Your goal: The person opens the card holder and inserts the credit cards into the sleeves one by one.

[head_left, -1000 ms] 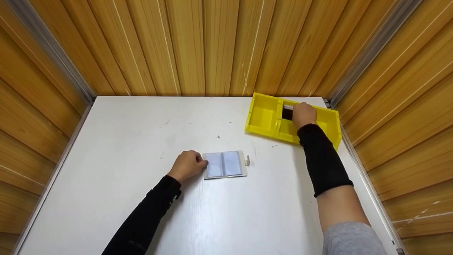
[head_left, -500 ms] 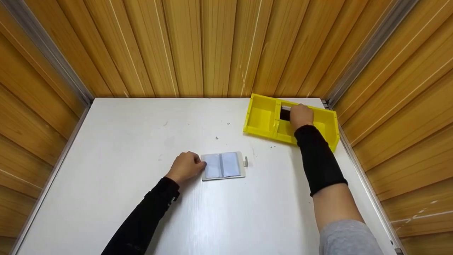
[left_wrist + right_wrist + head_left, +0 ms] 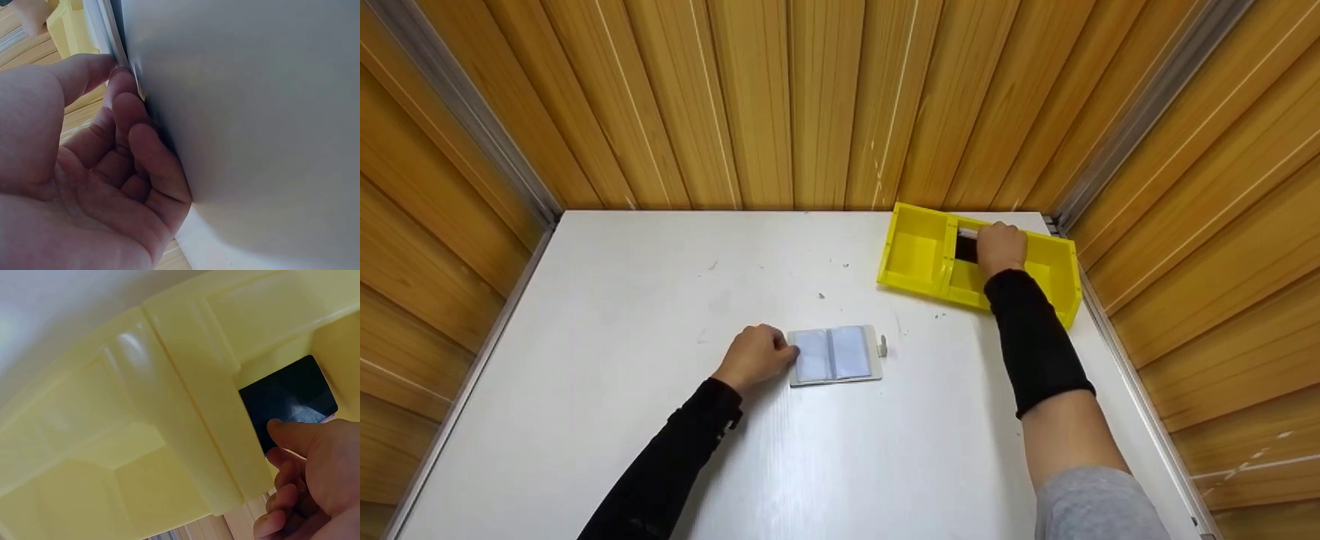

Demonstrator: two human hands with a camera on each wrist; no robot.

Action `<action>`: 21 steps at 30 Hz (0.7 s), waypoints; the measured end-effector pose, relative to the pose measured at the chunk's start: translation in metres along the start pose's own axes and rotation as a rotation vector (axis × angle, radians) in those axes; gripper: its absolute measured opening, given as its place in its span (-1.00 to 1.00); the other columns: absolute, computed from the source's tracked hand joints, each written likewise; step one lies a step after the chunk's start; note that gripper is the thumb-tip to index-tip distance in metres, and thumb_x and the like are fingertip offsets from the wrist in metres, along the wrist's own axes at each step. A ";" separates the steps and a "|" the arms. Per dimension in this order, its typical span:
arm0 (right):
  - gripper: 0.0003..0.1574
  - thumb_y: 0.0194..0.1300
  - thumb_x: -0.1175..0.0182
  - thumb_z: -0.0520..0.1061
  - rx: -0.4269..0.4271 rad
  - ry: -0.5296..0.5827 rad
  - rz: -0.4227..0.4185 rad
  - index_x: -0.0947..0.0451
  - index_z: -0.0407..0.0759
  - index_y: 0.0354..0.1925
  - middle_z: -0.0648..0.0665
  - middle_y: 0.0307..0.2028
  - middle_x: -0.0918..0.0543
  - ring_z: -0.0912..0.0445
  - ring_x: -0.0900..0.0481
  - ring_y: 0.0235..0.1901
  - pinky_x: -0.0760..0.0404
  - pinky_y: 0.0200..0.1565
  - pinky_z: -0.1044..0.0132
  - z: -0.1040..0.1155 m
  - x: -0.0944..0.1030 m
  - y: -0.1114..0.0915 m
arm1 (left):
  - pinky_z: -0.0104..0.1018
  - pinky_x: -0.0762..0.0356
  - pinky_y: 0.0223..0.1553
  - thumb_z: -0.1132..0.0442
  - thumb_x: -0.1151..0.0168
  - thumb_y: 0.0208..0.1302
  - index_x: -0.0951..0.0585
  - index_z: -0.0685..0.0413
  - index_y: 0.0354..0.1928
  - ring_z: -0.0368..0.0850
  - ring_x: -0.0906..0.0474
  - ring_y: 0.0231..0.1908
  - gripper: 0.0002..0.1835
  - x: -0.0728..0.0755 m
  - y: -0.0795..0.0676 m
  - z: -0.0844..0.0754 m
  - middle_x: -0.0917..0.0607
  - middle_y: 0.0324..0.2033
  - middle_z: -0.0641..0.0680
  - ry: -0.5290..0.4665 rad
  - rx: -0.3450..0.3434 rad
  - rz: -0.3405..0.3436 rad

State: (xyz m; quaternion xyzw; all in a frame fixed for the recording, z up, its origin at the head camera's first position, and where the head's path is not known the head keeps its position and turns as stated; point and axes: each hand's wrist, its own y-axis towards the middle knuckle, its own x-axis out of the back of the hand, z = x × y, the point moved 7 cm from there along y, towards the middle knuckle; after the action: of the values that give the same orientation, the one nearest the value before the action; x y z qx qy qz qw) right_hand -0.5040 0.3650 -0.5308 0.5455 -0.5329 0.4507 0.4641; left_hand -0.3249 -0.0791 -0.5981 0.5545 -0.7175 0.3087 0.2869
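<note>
An open card holder [image 3: 851, 351] with clear plastic sleeves lies on the white table, a small clasp tab at its right side. My left hand [image 3: 754, 355] pinches its left edge; in the left wrist view the thumb and forefinger meet at the cover's rim [image 3: 112, 34]. My right hand [image 3: 1003, 246] reaches into the middle part of a yellow divided bin [image 3: 946, 259]. There it pinches a dark, round-cornered card [image 3: 289, 394], thumb on the face and fingers behind. In the head view the hand covers much of this card.
The bin stands slanted at the table's back right, its left compartment [image 3: 916, 251] beside the one I reach into. Wood-patterned walls [image 3: 825, 105] close off the back and both sides. Small dark scuffs [image 3: 821, 295] mark the white table [image 3: 622, 300].
</note>
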 end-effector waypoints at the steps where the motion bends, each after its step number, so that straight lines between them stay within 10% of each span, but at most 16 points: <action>1: -0.69 0.63 -0.09 -0.33 -0.002 0.000 -0.003 -0.76 -0.46 0.02 -0.49 -0.06 -0.79 -0.39 -0.77 -0.02 -0.77 0.01 -0.30 -0.001 0.000 0.000 | -0.24 -0.42 -0.28 0.07 -0.45 0.45 -0.67 -0.02 -0.54 -0.12 -0.50 -0.42 -0.64 0.000 0.000 0.000 -0.60 -0.56 -0.09 0.001 0.001 0.001; 21: -0.73 0.58 -0.16 -0.33 0.052 -0.032 -0.066 -0.76 -0.51 -0.08 -0.52 -0.12 -0.79 -0.41 -0.76 -0.07 -0.74 0.09 -0.31 0.002 0.003 0.005 | -0.24 -0.39 -0.28 0.09 -0.45 0.45 -0.63 -0.02 -0.56 -0.13 -0.45 -0.44 -0.62 0.004 -0.003 0.007 -0.54 -0.58 -0.11 -0.004 -0.008 -0.019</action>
State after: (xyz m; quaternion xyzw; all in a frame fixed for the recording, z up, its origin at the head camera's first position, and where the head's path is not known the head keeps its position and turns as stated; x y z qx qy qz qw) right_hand -0.5094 0.3622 -0.5284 0.5815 -0.5102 0.4402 0.4558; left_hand -0.3234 -0.0870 -0.5991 0.5607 -0.7142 0.3021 0.2903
